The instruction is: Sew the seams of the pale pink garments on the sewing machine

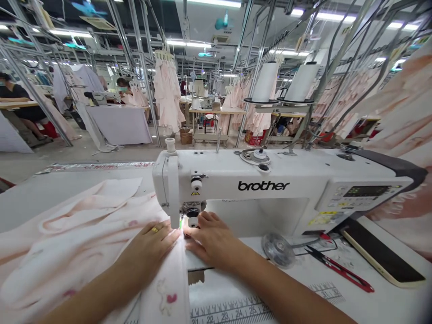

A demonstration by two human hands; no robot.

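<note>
Both open, left hand (pixel 146 245) and right hand (pixel 212 238) flat on light, limp pink fabric (pixel 77 265) flanking the presser foot (pixel 193 219); best held between them.

1. The garment fabric (pixel 84 238) is pale pink, shaded with peach, and printed with small rose-pink floral sprigs.
2. The sewing machine (pixel 263 173) is white, with black "brother" lettering and a dark grey end.
3. The ring (pixel 155 229) on the left hand (pixel 145 247) is gold.
4. The thread snips (pixel 340 274) are red and black.
5. The table (pixel 398 306) is white, with a black ruler scale (pixel 232 312) printed on it.
6. The thread cones (pixel 266 81) are white, on black discs.
7. The hanging garments (pixel 167 94) beyond are pale pink.
</note>
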